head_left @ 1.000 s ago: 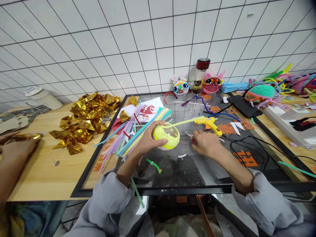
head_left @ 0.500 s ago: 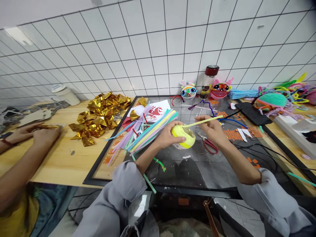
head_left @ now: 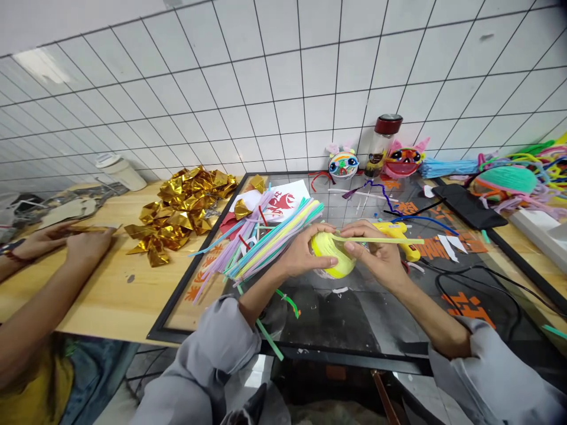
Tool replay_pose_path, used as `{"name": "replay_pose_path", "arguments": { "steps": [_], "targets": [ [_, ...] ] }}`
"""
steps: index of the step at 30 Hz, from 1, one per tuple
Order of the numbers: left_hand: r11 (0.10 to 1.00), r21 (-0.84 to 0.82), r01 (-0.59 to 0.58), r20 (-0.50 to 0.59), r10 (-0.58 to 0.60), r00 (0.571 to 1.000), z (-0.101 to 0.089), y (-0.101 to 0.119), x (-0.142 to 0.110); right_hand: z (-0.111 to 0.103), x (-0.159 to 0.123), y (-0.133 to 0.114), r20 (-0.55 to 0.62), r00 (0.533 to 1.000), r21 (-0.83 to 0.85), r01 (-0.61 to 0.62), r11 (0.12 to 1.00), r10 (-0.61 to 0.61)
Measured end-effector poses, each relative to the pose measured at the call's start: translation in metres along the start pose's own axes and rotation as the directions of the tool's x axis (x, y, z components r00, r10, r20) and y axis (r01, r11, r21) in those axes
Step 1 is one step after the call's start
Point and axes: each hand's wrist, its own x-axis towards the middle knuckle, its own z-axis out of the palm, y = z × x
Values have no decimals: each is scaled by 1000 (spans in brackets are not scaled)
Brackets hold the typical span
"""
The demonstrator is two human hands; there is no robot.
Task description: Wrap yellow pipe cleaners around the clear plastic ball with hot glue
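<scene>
My left hand (head_left: 301, 252) is closed around the side of a rounded form wrapped in yellow pipe cleaner (head_left: 330, 251), fingers behind it and thumb across its front. My right hand (head_left: 377, 252) pinches a loose yellow pipe cleaner strip (head_left: 405, 241) against the form's right side. The strip's free end sticks out to the right, past the fingers. Just behind my right hand lies a yellow glue gun (head_left: 411, 252), partly covered by the hand. Left of my left hand is a bundle of pastel pipe cleaners (head_left: 270, 242).
Crumpled gold foil shapes (head_left: 177, 212) lie on the wooden table to the left, near another person's hands (head_left: 84, 242). Two decorated animal heads (head_left: 343, 163) and a bottle (head_left: 380, 147) stand by the wall. A black phone (head_left: 472, 206) and black cables (head_left: 478, 274) are at right.
My right hand has moved left and down onto the yellow form, bringing the strip against it. The strip now lies level instead of slanting up. The glue gun has come into sight.
</scene>
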Motion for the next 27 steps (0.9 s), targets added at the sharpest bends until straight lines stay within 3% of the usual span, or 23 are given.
{"name": "replay_pose_path", "arguments": {
  "steps": [11,19,27],
  "targets": [
    [1000,24,-7,32,6,999,-2,0,-6,7,-4,5,-84,995,-17,-63,998,61],
    [1000,20,-19,41,18,999,-2,2,-9,10,-6,-1,-34,999,-114,22,993,-26],
    [994,72,-84,83,78,993,-5,5,-11,11,-7,-1,-17,999,-124,31,992,-33]
  ]
}}
